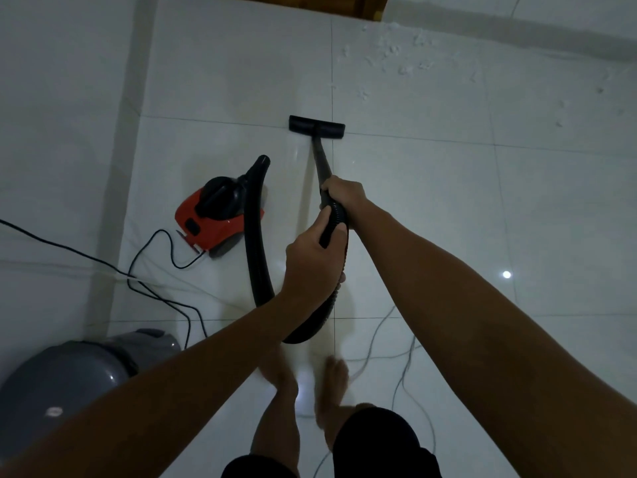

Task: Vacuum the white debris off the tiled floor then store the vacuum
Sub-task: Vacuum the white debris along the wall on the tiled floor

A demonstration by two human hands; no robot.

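Note:
A red and black canister vacuum (213,220) sits on the white tiled floor at centre left. Its black ribbed hose (256,250) loops down and back up to a black wand (320,160). The flat black floor nozzle (316,125) rests on the tiles ahead of me. My right hand (344,194) grips the wand where it meets the hose. Just below it, my left hand (312,260) grips the hose. White debris (396,56) lies scattered on the floor at the far right, beyond the nozzle and apart from it.
A black power cord (151,288) snakes across the floor at left. A thin light cable (389,353) trails at lower right. A grey rounded appliance (69,377) stands at lower left. My bare feet (306,384) are below. A wooden edge (310,3) shows at the top.

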